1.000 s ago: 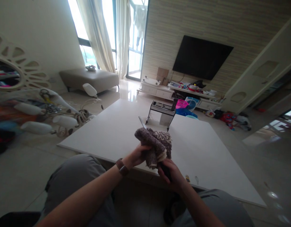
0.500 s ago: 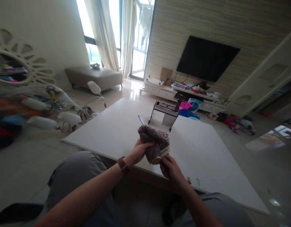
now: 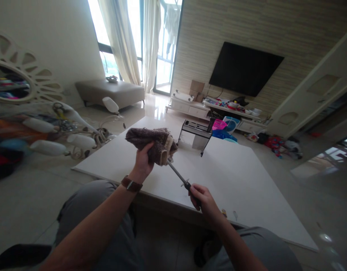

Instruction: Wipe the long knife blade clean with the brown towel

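1. Right hand (image 3: 201,197), at the table's (image 3: 241,188) near edge, is fisted around the rod's (image 3: 177,174) dark handle.
2. Left hand (image 3: 142,163) grips a brown cloth (image 3: 151,141) bunched over the rod's far end, above the table.
3. Rack (image 3: 196,132) stands farther back on the table.

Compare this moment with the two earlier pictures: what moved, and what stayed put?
The left hand has slid the brown cloth up and away along the steel rod, from down by the handle to the tip, baring most of the rod. The right hand still grips the dark handle, low and near the table edge. The black rack on the table has not moved.
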{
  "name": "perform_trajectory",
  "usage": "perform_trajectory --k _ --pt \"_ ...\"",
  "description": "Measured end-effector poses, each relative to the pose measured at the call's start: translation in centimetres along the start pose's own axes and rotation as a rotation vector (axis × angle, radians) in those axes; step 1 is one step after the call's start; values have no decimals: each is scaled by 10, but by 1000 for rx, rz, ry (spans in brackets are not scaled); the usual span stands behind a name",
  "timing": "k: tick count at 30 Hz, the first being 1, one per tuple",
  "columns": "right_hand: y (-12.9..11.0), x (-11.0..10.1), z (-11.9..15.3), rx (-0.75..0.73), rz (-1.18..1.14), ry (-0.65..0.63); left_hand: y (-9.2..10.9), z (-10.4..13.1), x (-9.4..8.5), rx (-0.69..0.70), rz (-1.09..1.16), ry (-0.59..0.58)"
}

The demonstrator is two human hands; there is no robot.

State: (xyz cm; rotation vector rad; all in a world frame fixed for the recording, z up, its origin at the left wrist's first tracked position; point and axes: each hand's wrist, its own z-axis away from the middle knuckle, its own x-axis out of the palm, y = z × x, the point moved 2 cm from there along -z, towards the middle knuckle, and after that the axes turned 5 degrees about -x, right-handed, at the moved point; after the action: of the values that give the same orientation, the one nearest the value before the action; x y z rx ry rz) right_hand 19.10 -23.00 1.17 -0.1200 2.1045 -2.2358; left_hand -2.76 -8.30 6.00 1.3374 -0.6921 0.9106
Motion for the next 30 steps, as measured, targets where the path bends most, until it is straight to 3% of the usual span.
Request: perform_trajectory --k 4,8,12,17,20,24,30 --pt "2 -2 1 -70 45 88 5 -2 -3 -67 61 34" --pt "-3 -6 2 -187 81 225 -5 6 -5 -150 29 -1" --pt "-4 -10 1 -239 89 314 -29 26 -8 -250 -99 -119" --pt "2 -4 1 -259 202 292 -72 58 -15 -381 -277 -323" --pt "6 0 2 -285 287 281 -88 66 -19 -398 -307 -325" --pt "4 0 3 -278 356 255 -87 61 -21 -323 -328 -237" --pt "-3 0 0 -276 453 229 -62 47 -9 -238 -225 -172"
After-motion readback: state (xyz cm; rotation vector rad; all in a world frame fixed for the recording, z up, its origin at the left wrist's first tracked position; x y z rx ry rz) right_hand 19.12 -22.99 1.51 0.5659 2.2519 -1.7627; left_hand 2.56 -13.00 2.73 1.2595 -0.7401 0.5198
